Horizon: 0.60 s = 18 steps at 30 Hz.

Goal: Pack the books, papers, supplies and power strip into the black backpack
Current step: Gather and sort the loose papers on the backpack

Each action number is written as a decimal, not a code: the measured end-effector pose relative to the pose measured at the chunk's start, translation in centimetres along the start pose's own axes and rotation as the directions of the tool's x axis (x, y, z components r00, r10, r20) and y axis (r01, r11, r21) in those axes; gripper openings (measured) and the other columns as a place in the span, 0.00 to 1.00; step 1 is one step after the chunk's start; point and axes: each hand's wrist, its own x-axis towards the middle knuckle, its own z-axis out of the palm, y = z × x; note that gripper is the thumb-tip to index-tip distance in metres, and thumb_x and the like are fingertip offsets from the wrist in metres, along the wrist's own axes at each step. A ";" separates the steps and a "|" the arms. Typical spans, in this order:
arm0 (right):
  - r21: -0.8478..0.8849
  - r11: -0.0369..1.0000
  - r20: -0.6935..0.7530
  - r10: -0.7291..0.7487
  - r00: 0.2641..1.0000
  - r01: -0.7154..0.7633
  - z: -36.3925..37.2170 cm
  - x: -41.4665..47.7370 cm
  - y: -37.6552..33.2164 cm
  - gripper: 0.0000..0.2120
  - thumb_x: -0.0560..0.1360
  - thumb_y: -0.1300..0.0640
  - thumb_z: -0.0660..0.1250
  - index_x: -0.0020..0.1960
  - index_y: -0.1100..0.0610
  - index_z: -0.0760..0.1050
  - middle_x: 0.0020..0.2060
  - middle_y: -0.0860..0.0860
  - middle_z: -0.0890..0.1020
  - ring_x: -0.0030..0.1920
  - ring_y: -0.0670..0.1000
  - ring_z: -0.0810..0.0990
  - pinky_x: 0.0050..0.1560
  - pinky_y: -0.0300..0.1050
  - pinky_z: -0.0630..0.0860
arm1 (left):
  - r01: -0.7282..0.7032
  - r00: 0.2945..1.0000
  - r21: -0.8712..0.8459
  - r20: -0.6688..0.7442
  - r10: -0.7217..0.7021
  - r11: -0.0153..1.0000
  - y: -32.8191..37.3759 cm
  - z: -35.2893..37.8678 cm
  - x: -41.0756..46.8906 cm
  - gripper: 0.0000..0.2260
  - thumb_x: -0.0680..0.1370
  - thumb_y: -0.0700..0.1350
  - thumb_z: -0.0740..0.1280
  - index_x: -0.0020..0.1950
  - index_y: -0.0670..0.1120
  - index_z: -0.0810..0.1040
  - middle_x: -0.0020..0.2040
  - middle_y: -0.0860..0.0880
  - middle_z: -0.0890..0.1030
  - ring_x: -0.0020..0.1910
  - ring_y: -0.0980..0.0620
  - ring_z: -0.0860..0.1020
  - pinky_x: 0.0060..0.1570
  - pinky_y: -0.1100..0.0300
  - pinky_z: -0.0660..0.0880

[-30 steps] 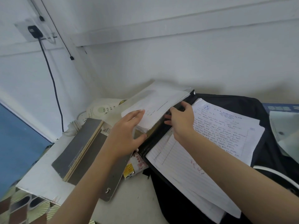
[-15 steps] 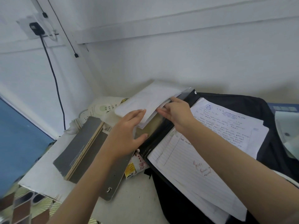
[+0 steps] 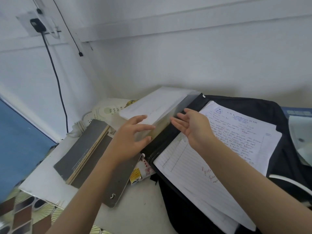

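Observation:
A thick stack of white papers lies tilted against the left rim of the black backpack. My left hand rests its spread fingers on the stack's near edge. My right hand hovers open just right of the stack, fingers straight, holding nothing. Handwritten lined sheets lie on top of the backpack. A grey-covered book lies on the table to the left. The white power strip sits behind it near the wall, partly hidden by the papers.
A grey board with a metal clip lies under my left forearm on the white table. A colourful packet sits beside the backpack. A black cable hangs from a wall socket. Pale items lie at far right.
My right hand let go of the paper stack and opened, drawing slightly right. The stack settled lower against the backpack's edge. My left hand stayed on it.

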 end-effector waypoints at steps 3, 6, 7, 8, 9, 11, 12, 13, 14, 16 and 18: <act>-0.050 0.999 -0.030 -0.015 0.999 0.014 -1.3 -0.4 0.4 0.20 0.78 0.69 0.56 0.67 0.57 0.68 0.58 0.56 0.79 0.44 0.53 0.84 0.45 0.44 0.82 | 0.167 0.968 -0.115 -0.172 -0.185 0.979 -0.1 0.5 -0.7 0.10 0.74 0.46 0.69 0.51 0.60 0.78 0.69 0.54 0.68 0.68 0.55 0.64 0.66 0.51 0.61; -0.102 0.994 -0.070 -0.038 0.997 0.031 -2.8 -1.0 1.1 0.15 0.79 0.67 0.57 0.63 0.56 0.71 0.54 0.54 0.79 0.46 0.53 0.84 0.48 0.46 0.82 | 0.428 0.753 -0.397 -0.339 -0.564 0.811 -0.1 1.0 -1.6 0.11 0.75 0.43 0.68 0.54 0.57 0.77 0.71 0.49 0.64 0.71 0.48 0.61 0.70 0.45 0.59; -0.124 0.992 -0.088 -0.043 0.995 0.032 -3.4 -1.2 1.4 0.14 0.79 0.66 0.57 0.63 0.56 0.71 0.53 0.54 0.79 0.47 0.53 0.83 0.48 0.47 0.82 | 0.460 0.673 -0.551 -0.295 -0.678 0.696 -0.1 1.0 -1.7 0.12 0.75 0.41 0.68 0.55 0.55 0.77 0.70 0.48 0.66 0.70 0.46 0.62 0.70 0.46 0.61; -0.137 0.990 -0.104 -0.047 0.994 0.032 -4.0 -1.4 1.7 0.14 0.79 0.66 0.58 0.62 0.57 0.71 0.52 0.55 0.79 0.47 0.53 0.83 0.49 0.48 0.81 | 0.455 0.622 -0.688 -0.209 -0.755 0.565 -0.1 1.0 -1.7 0.12 0.75 0.39 0.67 0.56 0.52 0.76 0.67 0.48 0.68 0.68 0.46 0.66 0.68 0.47 0.64; -0.140 0.990 -0.114 -0.049 0.992 0.033 -4.6 -1.7 2.0 0.14 0.78 0.66 0.58 0.62 0.57 0.72 0.51 0.55 0.79 0.48 0.54 0.83 0.48 0.48 0.81 | 0.430 0.603 -0.789 -0.112 -0.790 0.440 -0.1 0.9 -1.6 0.12 0.75 0.38 0.67 0.56 0.50 0.75 0.64 0.47 0.71 0.65 0.46 0.70 0.64 0.48 0.69; -0.129 0.991 -0.116 -0.055 0.992 0.040 -5.6 -2.2 2.5 0.14 0.78 0.67 0.58 0.62 0.58 0.72 0.52 0.56 0.79 0.48 0.54 0.83 0.47 0.47 0.81 | 0.374 0.611 -0.884 0.008 -0.792 0.280 0.2 0.7 -1.3 0.14 0.76 0.35 0.65 0.59 0.46 0.73 0.61 0.45 0.73 0.58 0.47 0.76 0.53 0.54 0.77; -0.120 0.992 -0.113 -0.059 0.992 0.046 -6.1 -2.6 2.6 0.14 0.78 0.67 0.58 0.62 0.58 0.71 0.52 0.56 0.80 0.47 0.54 0.83 0.46 0.46 0.81 | 0.363 0.613 -0.893 0.013 -0.790 0.267 0.4 0.5 -1.0 0.16 0.75 0.33 0.65 0.61 0.45 0.71 0.61 0.44 0.73 0.56 0.47 0.76 0.49 0.56 0.78; -0.111 0.992 -0.111 -0.065 0.992 0.053 -6.5 -2.8 2.7 0.14 0.78 0.67 0.58 0.62 0.58 0.71 0.52 0.56 0.80 0.47 0.54 0.83 0.46 0.46 0.81 | 0.364 0.611 -0.887 -0.004 -0.791 0.285 0.3 0.4 -0.8 0.20 0.74 0.30 0.64 0.63 0.45 0.71 0.61 0.44 0.72 0.56 0.47 0.76 0.49 0.57 0.78; -0.099 0.993 -0.108 -0.069 0.992 0.059 -6.8 -3.1 2.6 0.15 0.78 0.68 0.58 0.62 0.58 0.71 0.51 0.56 0.80 0.47 0.54 0.83 0.45 0.46 0.80 | 0.370 0.613 -0.876 -0.020 -0.790 0.309 0.3 0.2 -0.5 0.24 0.73 0.28 0.64 0.66 0.44 0.70 0.62 0.44 0.71 0.58 0.47 0.75 0.51 0.56 0.77; -0.083 0.994 -0.102 -0.079 0.992 0.071 -7.4 -3.6 2.3 0.16 0.78 0.69 0.58 0.62 0.57 0.71 0.51 0.56 0.80 0.47 0.55 0.83 0.45 0.46 0.80 | 0.371 0.624 -0.857 -0.056 -0.779 0.359 0.6 -0.1 -0.1 0.28 0.71 0.24 0.62 0.69 0.44 0.68 0.65 0.44 0.68 0.61 0.46 0.72 0.58 0.52 0.75; -0.096 0.991 -0.092 -0.103 0.990 0.094 -7.9 -4.1 2.0 0.17 0.77 0.70 0.57 0.62 0.55 0.71 0.51 0.55 0.80 0.47 0.55 0.83 0.44 0.45 0.80 | 0.332 0.663 -0.845 -0.107 -0.741 0.419 1.5 -0.4 -0.1 0.30 0.72 0.23 0.60 0.70 0.45 0.67 0.67 0.48 0.68 0.62 0.50 0.71 0.57 0.55 0.76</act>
